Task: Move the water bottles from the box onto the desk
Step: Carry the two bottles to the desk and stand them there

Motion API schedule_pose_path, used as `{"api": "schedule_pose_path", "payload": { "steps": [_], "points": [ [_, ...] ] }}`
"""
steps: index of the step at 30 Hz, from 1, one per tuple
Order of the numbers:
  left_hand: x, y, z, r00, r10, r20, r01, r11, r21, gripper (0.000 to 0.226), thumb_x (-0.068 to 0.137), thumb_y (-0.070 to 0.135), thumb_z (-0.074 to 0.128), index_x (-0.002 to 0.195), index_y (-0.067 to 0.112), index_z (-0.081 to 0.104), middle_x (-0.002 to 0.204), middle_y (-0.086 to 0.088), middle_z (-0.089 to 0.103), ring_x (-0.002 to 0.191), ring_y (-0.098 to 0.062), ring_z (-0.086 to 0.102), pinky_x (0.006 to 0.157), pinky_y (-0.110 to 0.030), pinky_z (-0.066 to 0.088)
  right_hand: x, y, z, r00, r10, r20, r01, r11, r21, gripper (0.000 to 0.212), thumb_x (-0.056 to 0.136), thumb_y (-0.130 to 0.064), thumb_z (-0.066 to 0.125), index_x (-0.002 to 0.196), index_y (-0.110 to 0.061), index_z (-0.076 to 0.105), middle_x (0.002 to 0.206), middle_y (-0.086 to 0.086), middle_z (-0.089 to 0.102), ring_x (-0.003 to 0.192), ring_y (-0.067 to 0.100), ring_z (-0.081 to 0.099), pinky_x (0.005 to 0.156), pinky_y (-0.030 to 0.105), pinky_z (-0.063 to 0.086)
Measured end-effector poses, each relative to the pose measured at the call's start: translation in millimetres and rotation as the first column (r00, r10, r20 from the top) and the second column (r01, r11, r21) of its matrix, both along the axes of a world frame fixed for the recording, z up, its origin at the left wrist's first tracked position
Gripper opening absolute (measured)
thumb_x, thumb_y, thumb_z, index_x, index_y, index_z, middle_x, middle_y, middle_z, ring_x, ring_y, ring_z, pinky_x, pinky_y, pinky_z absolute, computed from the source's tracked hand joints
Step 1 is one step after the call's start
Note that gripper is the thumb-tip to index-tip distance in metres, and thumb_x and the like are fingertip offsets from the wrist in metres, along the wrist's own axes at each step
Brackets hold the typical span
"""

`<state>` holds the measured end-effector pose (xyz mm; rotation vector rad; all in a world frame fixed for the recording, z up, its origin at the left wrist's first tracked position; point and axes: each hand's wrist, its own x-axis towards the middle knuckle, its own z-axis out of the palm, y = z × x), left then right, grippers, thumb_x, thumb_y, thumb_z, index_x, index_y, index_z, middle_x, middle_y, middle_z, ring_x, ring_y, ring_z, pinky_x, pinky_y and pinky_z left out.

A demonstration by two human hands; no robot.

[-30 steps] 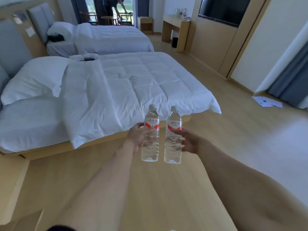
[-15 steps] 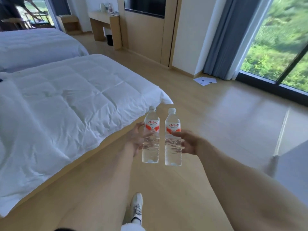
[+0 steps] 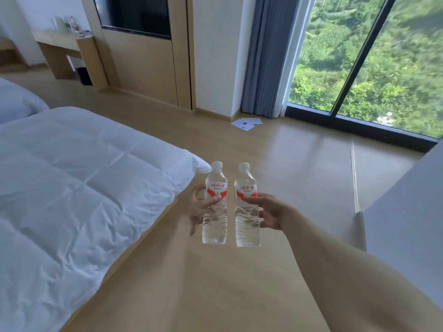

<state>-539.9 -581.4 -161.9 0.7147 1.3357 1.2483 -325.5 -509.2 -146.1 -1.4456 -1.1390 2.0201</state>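
I see both arms stretched forward over the floor (image 3: 299, 164), my left hand (image 3: 197, 207) gripping one upright water bottle (image 3: 215, 212), my right hand (image 3: 269, 212) gripping another (image 3: 247, 214). Most fingers hide behind the bottles.

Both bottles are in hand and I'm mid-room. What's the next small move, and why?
Probably keep carrying both upright toward the wooden desk at far left: the left hand and right hand each grip a bottle over bare floor, nowhere near a surface.
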Motion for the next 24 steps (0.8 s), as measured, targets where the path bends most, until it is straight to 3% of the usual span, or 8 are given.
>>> {"api": "schedule_pose_path", "payload": {
  "steps": [7, 16, 20, 24],
  "points": [
    [-18, 71, -4, 0.999, -0.036, -0.025, 0.036, 0.999, -0.006, 0.055, 0.076, 0.019, 0.086, 0.124, 0.029, 0.061, 0.101, -0.003, 0.077, 0.090, -0.030, 0.075, 0.083, -0.053, 0.057, -9, 55, 1, 0.997, -0.076, -0.021, 0.076, 0.997, -0.003, 0.038, 0.088, -0.016, 0.073, 0.124, -0.011, 0.065, 0.109, 0.009, 0.071, 0.090, 0.028, 0.068, 0.078, 0.045, 0.057],
    [-10, 177, -20, 0.995, -0.084, -0.054, 0.083, 0.996, -0.021, 0.053, 0.078, 0.019, 0.085, 0.124, 0.029, 0.061, 0.092, -0.002, 0.078, 0.084, -0.028, 0.076, 0.064, -0.039, 0.058, 3, 151, -19, 0.993, -0.114, -0.022, 0.114, 0.993, -0.026, 0.042, 0.087, -0.017, 0.074, 0.127, -0.009, 0.063, 0.109, 0.010, 0.070, 0.088, 0.027, 0.068, 0.073, 0.042, 0.056],
    [3, 240, -26, 0.993, -0.055, -0.101, 0.052, 0.998, -0.027, 0.053, 0.078, 0.021, 0.085, 0.122, 0.032, 0.059, 0.104, -0.010, 0.076, 0.091, -0.030, 0.075, 0.081, -0.053, 0.060, 14, 220, -27, 0.994, -0.105, -0.010, 0.105, 0.994, -0.024, 0.040, 0.086, -0.017, 0.075, 0.124, -0.009, 0.065, 0.107, 0.009, 0.071, 0.089, 0.027, 0.068, 0.071, 0.041, 0.057],
    [19, 306, -23, 0.995, -0.011, -0.098, 0.007, 0.999, -0.040, 0.048, 0.079, 0.020, 0.084, 0.119, 0.031, 0.060, 0.113, -0.014, 0.072, 0.096, -0.032, 0.074, 0.087, -0.058, 0.057, 27, 293, -24, 0.995, -0.095, -0.001, 0.095, 0.995, -0.030, 0.036, 0.085, -0.016, 0.075, 0.119, -0.010, 0.068, 0.102, 0.008, 0.073, 0.084, 0.026, 0.069, 0.064, 0.039, 0.057]
  ]
}}
